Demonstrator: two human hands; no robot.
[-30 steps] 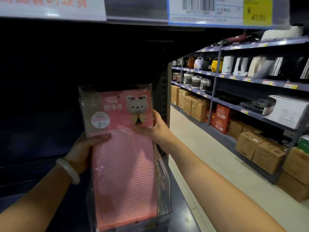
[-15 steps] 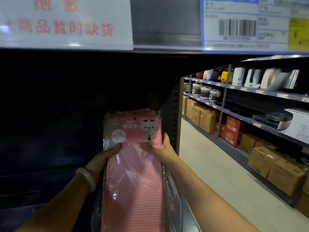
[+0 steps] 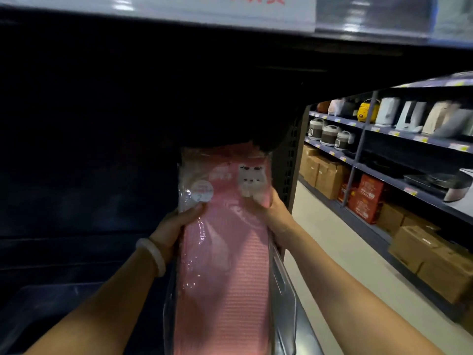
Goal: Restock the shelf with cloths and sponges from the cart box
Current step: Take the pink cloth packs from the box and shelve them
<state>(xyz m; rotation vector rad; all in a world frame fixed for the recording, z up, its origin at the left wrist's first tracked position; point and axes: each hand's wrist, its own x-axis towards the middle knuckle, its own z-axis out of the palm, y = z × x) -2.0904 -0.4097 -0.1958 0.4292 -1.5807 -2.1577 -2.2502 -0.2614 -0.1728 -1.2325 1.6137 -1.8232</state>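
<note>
In the head view, both hands hold a pack of pink cloths (image 3: 225, 239) upright at the mouth of a dark shelf (image 3: 89, 155). The left hand (image 3: 171, 226) clasps the pack's left edge, thumb laid across the front just under a round white sticker, its grip pressed onto the pack; a pale bangle (image 3: 152, 256) sits on that wrist. The right hand (image 3: 275, 216) clasps the right edge, thumb on the front just below a small cartoon animal printed on the wrapper, its grip likewise pinching the pack. The pack is wrapped in glossy clear film and stands inside a clear plastic bin (image 3: 284, 298) whose wall shows along the pack's right side; its top end reaches into the shadow of the shelf, close to the perforated upright post (image 3: 291, 160). A white sign with red characters (image 3: 230, 11) hangs on the shelf edge overhead. Across the pale aisle floor (image 3: 340, 252) on the right, another rack carries rice cookers (image 3: 330, 134) and kettles, with cardboard boxes (image 3: 435, 262) and red boxes (image 3: 366, 198) along its lowest level.
</note>
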